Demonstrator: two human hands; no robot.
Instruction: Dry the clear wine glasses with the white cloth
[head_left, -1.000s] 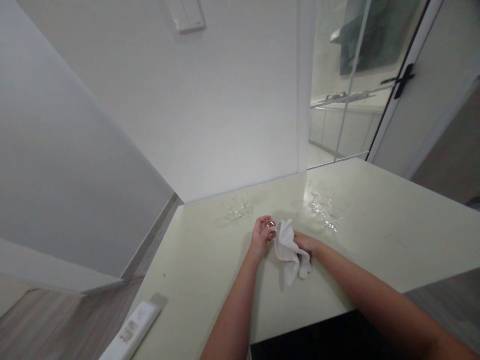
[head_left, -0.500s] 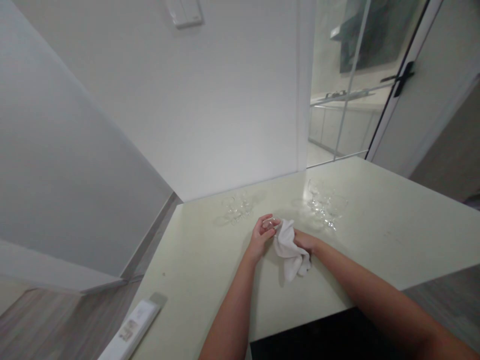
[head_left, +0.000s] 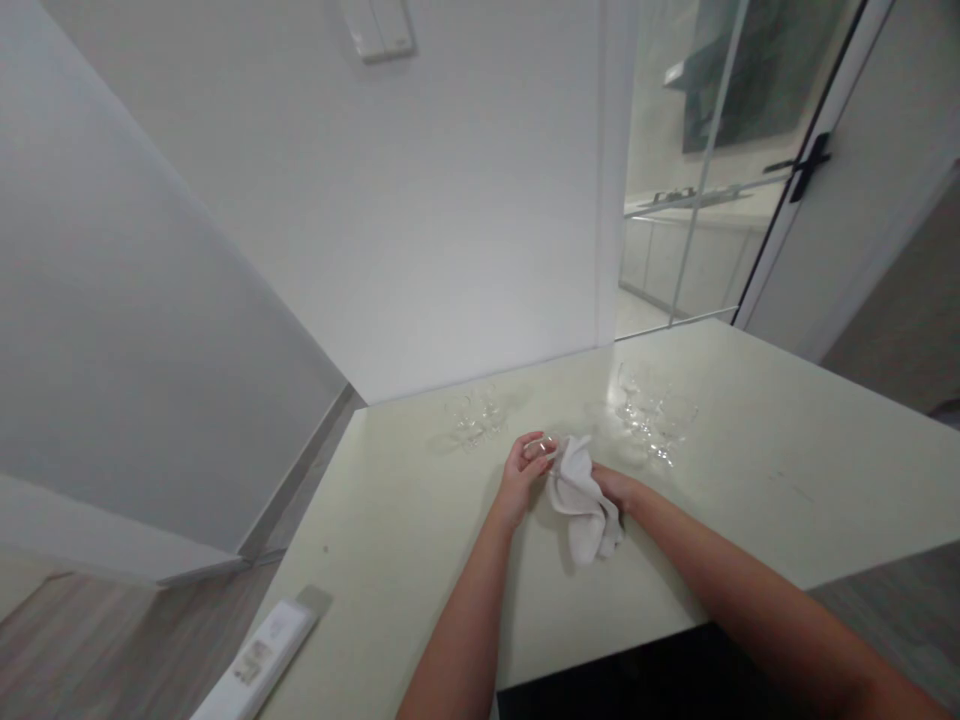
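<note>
My left hand [head_left: 523, 468] is wrapped round a clear drinking glass [head_left: 541, 447], tilted on its side just above the table. From the right, my right hand [head_left: 611, 484] presses a white cloth [head_left: 582, 500] against the glass, and the cloth hangs down in folds. The fingers of that hand are mostly hidden behind the cloth. Beyond my left hand stand a couple of clear glasses [head_left: 474, 415]. Farther right, several clear stemmed glasses [head_left: 651, 420] stand close together.
The pale table [head_left: 405, 540] meets a white wall [head_left: 465, 230] at the back. A long white box [head_left: 259, 655] lies at the front left edge. A black object [head_left: 607, 675] is at the near edge. A glass door [head_left: 690, 200] with a black handle [head_left: 808, 168] stands at the back right.
Both hands stay in nearly the same place. The cloth has shifted slightly against the glass, and the view has moved a little.
</note>
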